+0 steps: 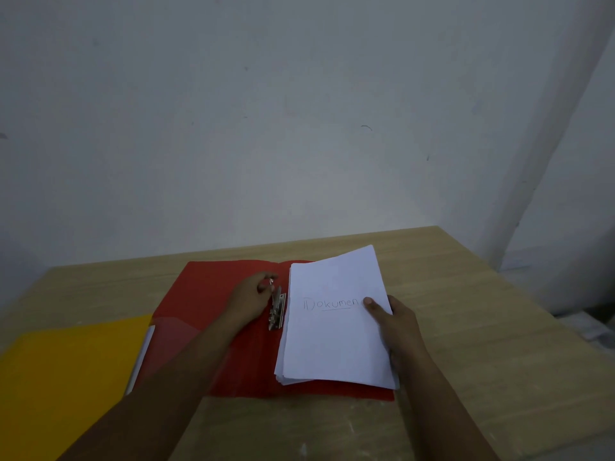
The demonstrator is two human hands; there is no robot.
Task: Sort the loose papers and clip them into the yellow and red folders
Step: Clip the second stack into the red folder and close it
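On the wooden table (466,327) the red folder (206,294) lies open. The right hand (396,324) pinches the paper stack (332,341) over its right half, thumb on top. The left hand (253,294) fingers grip the metal clip (277,309) lever. The closed yellow folder (66,367) lies left.

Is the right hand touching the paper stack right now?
Touching. The head view shows the right hand gripping the paper stack's right edge, thumb on top beside the handwritten word.
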